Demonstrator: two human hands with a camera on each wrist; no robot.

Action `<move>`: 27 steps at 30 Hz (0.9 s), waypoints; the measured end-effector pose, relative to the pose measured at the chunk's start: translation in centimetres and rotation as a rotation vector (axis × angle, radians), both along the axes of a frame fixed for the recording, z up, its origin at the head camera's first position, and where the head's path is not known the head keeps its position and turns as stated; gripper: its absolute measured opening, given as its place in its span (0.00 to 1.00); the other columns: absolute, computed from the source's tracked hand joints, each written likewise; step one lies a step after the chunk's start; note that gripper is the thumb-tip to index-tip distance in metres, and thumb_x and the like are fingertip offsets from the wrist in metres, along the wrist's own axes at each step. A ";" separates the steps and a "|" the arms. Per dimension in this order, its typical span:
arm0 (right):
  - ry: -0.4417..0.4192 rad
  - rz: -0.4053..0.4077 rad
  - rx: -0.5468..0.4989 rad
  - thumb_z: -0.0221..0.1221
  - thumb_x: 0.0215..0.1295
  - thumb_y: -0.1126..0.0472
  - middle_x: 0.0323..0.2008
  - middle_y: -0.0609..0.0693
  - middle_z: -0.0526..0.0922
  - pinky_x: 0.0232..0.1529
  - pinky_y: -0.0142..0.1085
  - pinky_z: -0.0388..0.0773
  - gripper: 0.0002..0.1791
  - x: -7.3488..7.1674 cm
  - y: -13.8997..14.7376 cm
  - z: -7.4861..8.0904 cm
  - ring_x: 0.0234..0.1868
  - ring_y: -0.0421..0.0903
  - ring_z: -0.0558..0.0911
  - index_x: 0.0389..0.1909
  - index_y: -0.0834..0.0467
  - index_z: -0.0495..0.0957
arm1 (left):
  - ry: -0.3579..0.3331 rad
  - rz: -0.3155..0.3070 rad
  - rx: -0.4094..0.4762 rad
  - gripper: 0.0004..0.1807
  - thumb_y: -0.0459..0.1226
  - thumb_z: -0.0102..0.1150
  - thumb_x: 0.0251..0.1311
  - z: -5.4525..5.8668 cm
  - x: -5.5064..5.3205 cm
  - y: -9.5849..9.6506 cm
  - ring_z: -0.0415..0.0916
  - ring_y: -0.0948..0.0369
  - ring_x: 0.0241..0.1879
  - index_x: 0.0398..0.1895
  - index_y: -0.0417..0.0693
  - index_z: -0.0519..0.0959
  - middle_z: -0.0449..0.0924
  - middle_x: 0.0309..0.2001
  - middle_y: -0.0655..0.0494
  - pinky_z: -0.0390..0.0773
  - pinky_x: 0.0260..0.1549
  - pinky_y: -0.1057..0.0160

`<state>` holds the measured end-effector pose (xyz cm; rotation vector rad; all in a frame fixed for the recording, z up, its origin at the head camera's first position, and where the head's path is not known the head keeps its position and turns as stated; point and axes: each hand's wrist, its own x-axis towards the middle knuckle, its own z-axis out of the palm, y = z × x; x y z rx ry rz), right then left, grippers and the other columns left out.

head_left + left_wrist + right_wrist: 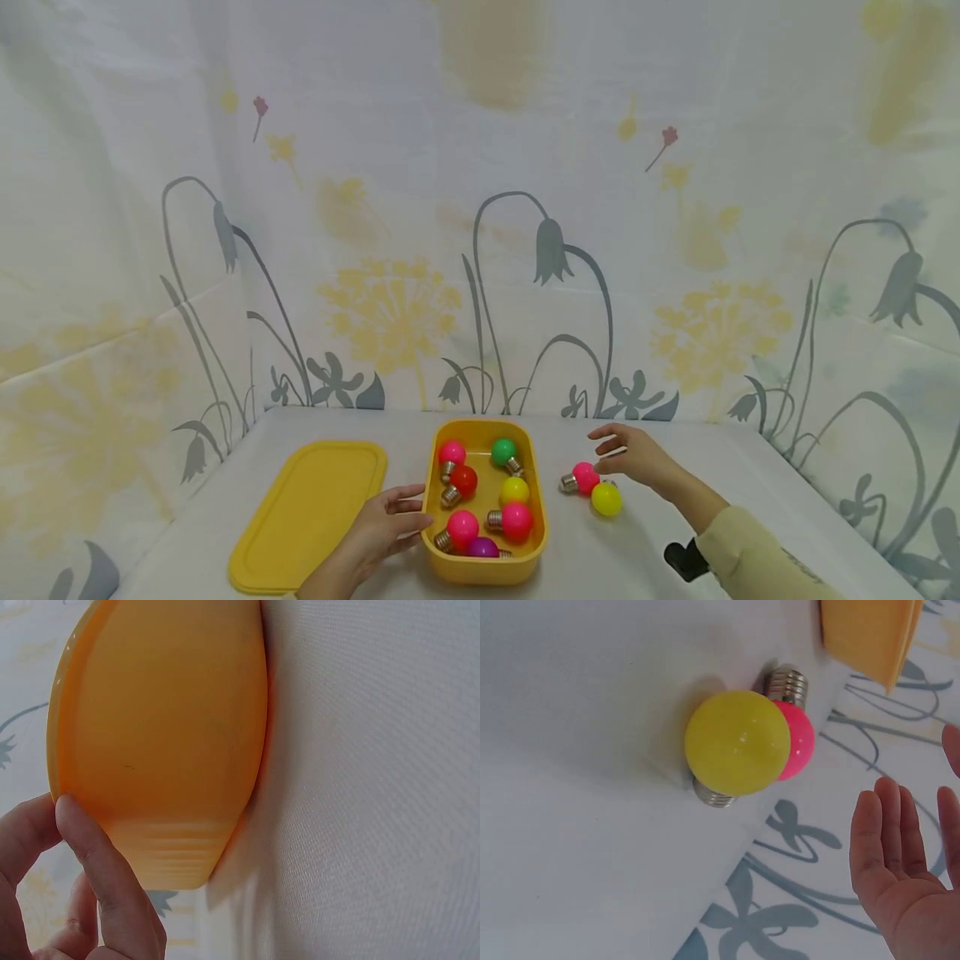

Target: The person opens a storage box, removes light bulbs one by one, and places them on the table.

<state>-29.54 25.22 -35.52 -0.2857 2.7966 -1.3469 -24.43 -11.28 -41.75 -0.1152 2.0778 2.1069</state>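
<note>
A yellow plastic container [543,533] stands on the table with several coloured light bulbs inside: red [464,481], green [503,452], yellow [513,490], purple [482,547] and pink ones. My left hand [386,525] is at its left side; in the left wrist view thumb and finger pinch the container's rim [54,727]. Right of the container, a pink bulb [586,477] and a yellow bulb [736,742] lie close together on the table. My right hand [637,457] hovers beside and above these two, fingers extended and holding nothing, apart from the bulbs in the right wrist view.
Left of the container lies a flat yellow lid [311,508]. A black heart-shaped thing [686,561] is by the right sleeve [750,550]. A white cloth covers the table, and a curtain with a flower print [551,250] hangs behind it.
</note>
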 end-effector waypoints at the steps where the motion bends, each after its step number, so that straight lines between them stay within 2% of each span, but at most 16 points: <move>1: -0.002 0.001 -0.005 0.65 0.52 0.68 0.39 0.54 0.78 0.43 0.47 0.78 0.22 -0.1 -0.2 0.1 0.38 0.49 0.77 0.50 0.64 0.74 | -0.001 0.001 0.000 0.30 0.30 0.66 0.52 0.0 0.0 0.0 0.75 0.59 0.34 0.59 0.32 0.68 0.72 0.45 0.41 0.80 0.37 0.59; 9: -0.014 -0.001 -0.043 0.67 0.51 0.68 0.39 0.54 0.78 0.42 0.44 0.79 0.23 -0.2 -2.1 0.7 0.36 0.48 0.79 0.50 0.62 0.74 | -0.020 0.001 -0.009 0.30 0.30 0.66 0.51 0.1 0.1 0.1 0.75 0.59 0.34 0.59 0.33 0.68 0.73 0.45 0.41 0.80 0.37 0.59; 17: 0.004 0.007 -0.049 0.67 0.51 0.67 0.37 0.52 0.79 0.41 0.41 0.80 0.22 -0.6 -4.0 1.1 0.36 0.46 0.79 0.49 0.60 0.76 | 0.000 0.001 0.004 0.30 0.29 0.66 0.52 -0.2 0.0 0.1 0.75 0.59 0.34 0.59 0.32 0.68 0.72 0.44 0.41 0.80 0.36 0.59; 27: 0.029 0.042 -0.055 0.66 0.53 0.67 0.38 0.52 0.79 0.44 0.44 0.78 0.21 -1.6 -6.7 1.8 0.38 0.47 0.79 0.50 0.58 0.76 | -0.010 0.007 -0.007 0.30 0.30 0.66 0.52 -0.1 -0.2 0.1 0.74 0.58 0.34 0.59 0.33 0.68 0.73 0.44 0.42 0.80 0.36 0.59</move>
